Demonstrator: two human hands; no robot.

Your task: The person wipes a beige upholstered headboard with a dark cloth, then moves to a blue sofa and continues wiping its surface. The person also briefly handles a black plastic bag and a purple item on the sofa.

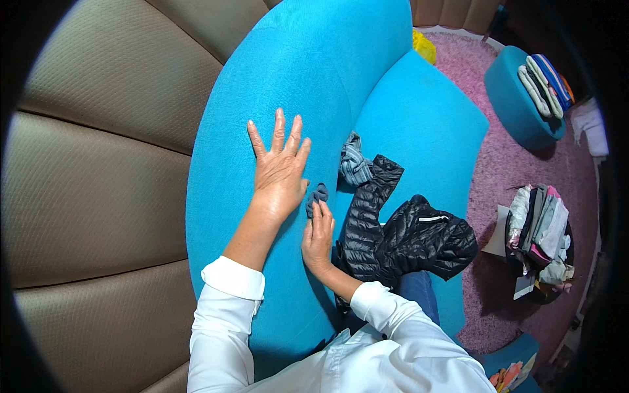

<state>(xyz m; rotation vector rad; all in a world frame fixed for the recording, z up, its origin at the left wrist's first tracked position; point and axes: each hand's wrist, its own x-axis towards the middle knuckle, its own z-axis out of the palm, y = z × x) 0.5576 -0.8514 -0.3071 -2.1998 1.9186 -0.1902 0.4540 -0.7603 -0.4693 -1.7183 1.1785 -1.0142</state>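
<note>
My left hand (pixel 280 164) lies palm down on the curved back of a turquoise upholstered sofa (pixel 295 69), its fingers spread and holding nothing. My right hand (pixel 319 240) is lower on the same backrest, fingers extended close together. Its fingertips meet a small crumpled dark grey cloth (pixel 317 196), possibly a sock; whether they grip it is unclear. To the right, a black quilted puffer jacket (pixel 393 236) is spread across the seat and partly over my leg. A bunched grey striped cloth (pixel 355 159) sits beside its sleeve, against the backrest.
Brown padded wall panels (pixel 98 196) border the sofa on the left. On the pink carpet (pixel 511 172) stand a turquoise pouf (pixel 516 108) bearing folded textiles (pixel 545 86) and a stand with piled clothes (pixel 540 226). A yellow bag (pixel 423 46) is behind the seat.
</note>
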